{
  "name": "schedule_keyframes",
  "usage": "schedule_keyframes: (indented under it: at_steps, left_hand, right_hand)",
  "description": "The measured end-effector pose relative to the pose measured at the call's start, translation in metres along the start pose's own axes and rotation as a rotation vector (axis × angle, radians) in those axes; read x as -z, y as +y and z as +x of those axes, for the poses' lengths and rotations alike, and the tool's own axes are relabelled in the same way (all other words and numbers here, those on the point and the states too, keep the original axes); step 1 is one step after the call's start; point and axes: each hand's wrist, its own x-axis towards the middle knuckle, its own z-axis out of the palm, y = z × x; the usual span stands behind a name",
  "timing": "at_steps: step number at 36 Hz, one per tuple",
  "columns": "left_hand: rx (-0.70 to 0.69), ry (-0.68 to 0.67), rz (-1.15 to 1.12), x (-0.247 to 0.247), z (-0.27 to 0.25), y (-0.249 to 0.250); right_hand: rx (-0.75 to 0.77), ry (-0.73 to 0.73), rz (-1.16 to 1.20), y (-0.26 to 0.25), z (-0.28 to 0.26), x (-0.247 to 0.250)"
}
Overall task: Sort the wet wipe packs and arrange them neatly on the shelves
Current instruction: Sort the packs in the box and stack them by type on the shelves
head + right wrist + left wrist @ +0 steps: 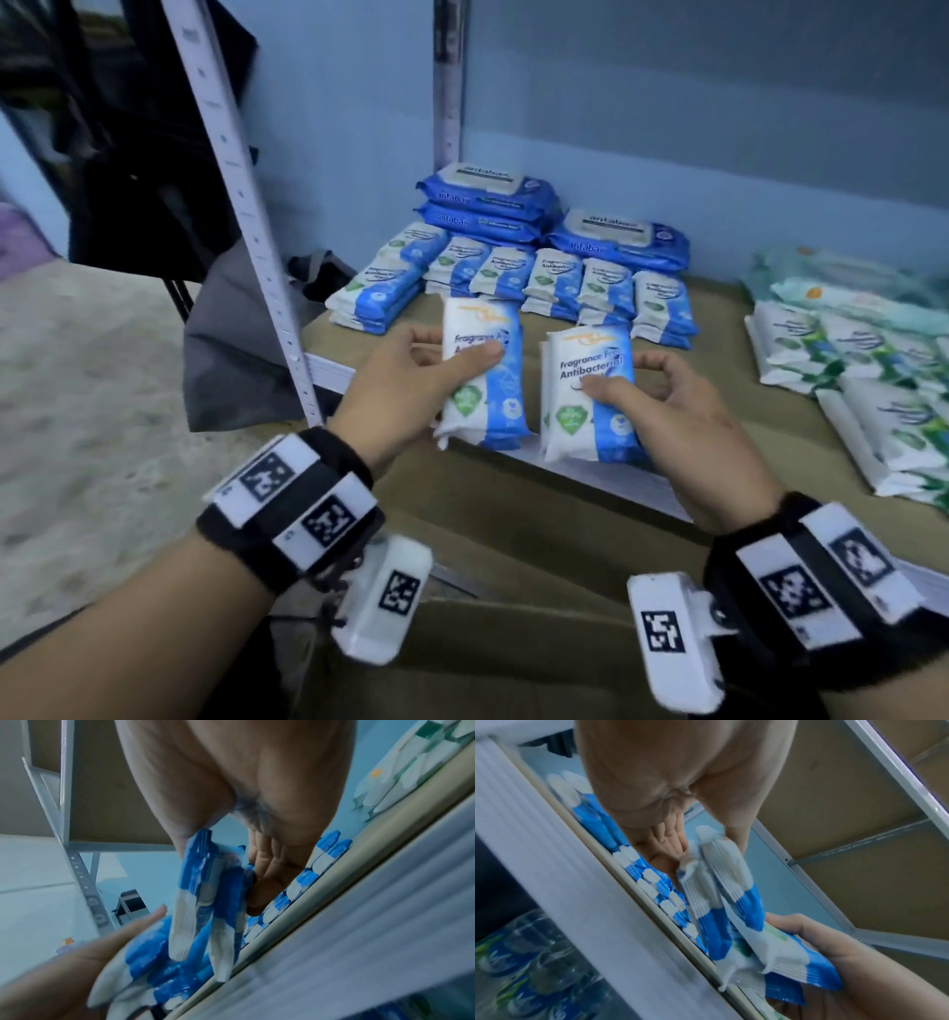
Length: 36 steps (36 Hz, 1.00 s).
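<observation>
The brown board shelf [719, 411] in its grey metal frame is laid out by kind, which is likely why the large dark-blue wipe packs [488, 205] sit at the back, the small blue-and-white antibacterial packs [554, 288] in a row before them, and the green-and-white packs [847, 370] well apart to the right. The left hand [411, 380] clamps thumb over fingers on one small blue-and-white bundle [482, 375]; the right hand [667, 395] pinches another [590, 390] just beside it, both held over the front edge, apparently for the same row.
</observation>
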Motion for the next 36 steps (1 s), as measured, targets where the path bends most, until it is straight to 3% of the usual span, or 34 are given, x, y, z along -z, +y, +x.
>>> schedule_keyframes:
  at_steps: [5, 9, 15, 20, 25, 36]
  left_hand:
    - [-0.058, -0.027, 0.09, -0.021, 0.023, 0.006]
    - [-0.109, -0.045, 0.302, -0.027, 0.035, -0.001]
    - [-0.088, 0.095, 0.601, -0.028, 0.045, -0.005]
    - [-0.039, 0.115, 0.569, -0.017, 0.049, -0.004]
    - [0.011, 0.071, 0.41, -0.014, 0.045, -0.001]
    - [-0.029, -0.036, 0.375, -0.013, 0.042, -0.003]
  right_hand:
    - [0.014, 0.091, -0.077, 0.0, 0.021, 0.0]
    - [0.022, 0.109, -0.35, 0.003, 0.032, 0.008]
    - [0.061, 0.08, -0.504, 0.008, 0.038, 0.015]
    - [0.073, 0.164, -0.496, 0.011, 0.04, 0.015]
    - [0.082, 0.146, -0.527, 0.015, 0.037, 0.016]
    - [0.109, 0.145, -0.538, 0.011, 0.032, 0.011]
